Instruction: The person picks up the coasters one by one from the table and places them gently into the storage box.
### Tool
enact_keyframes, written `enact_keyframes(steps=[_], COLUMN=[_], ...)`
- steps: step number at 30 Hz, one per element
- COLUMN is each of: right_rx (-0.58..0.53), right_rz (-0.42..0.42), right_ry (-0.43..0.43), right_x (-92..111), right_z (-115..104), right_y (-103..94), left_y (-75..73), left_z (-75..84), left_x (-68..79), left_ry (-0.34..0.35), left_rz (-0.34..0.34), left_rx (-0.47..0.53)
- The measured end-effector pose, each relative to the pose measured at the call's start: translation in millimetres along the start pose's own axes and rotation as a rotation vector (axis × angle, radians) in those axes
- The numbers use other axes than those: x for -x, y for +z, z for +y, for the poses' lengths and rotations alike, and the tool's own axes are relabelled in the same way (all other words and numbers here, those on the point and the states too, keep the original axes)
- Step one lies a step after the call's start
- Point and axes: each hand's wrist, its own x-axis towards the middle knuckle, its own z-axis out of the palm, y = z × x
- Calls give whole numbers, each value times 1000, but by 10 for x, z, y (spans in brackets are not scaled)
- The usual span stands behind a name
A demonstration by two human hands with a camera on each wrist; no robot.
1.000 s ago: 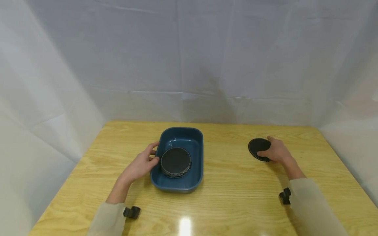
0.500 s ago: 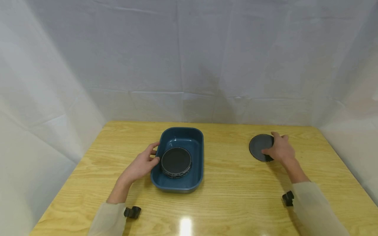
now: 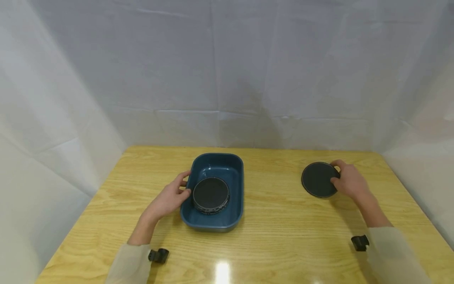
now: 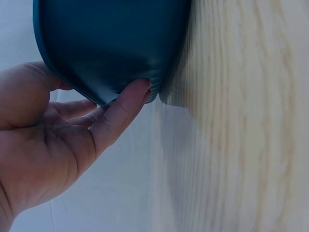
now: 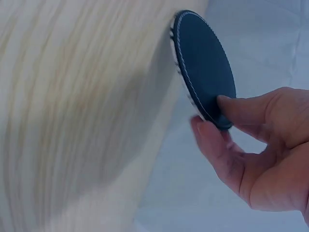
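Observation:
On the left, a deep blue rectangular basin (image 3: 236, 205) with rounded corners holds a small stack of round black coasters (image 3: 211, 193). My left hand (image 3: 171, 199) grips the basin's left side, thumb at the rim and fingers along the outer wall (image 4: 104, 43). Over at the right, my right hand (image 3: 352, 181) pinches another round black coaster (image 3: 318, 180) by its right edge. In the right wrist view this coaster (image 5: 203, 63) is tilted, its pale stitching running along the rim. The thumb (image 5: 241, 108) presses its dark face, and the other fingers lie behind.
Everything stands on a light wood-grain table (image 3: 273, 236), with bare wood between the basin and the right hand. A white cloth curtain (image 3: 248, 79) hangs behind the table and along both sides. Black wrist mounts (image 3: 158, 255) show near both sleeves.
My right hand has shifted right and slightly nearer, bringing its coaster along. The coaster's angle has changed, with more of its face showing. Left hand and basin have stayed in place.

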Motion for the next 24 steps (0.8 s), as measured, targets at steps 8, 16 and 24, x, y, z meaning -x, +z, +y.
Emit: enact_keyframes(steps=[8, 16, 24], right_rx=[-197, -485, -697], right_rz=[-76, -112, -213], right_ry=[-2, 5, -1], right_x=[108, 158, 115], right_z=[-7, -24, -209], right_y=[-30, 33, 182], left_y=[-9, 0, 15], left_z=[-19, -32, -32], left_x=[-10, -52, -81], left_ry=[-3, -4, 1], left_rz=[-8, -4, -7], left_rx=[10, 7, 5])
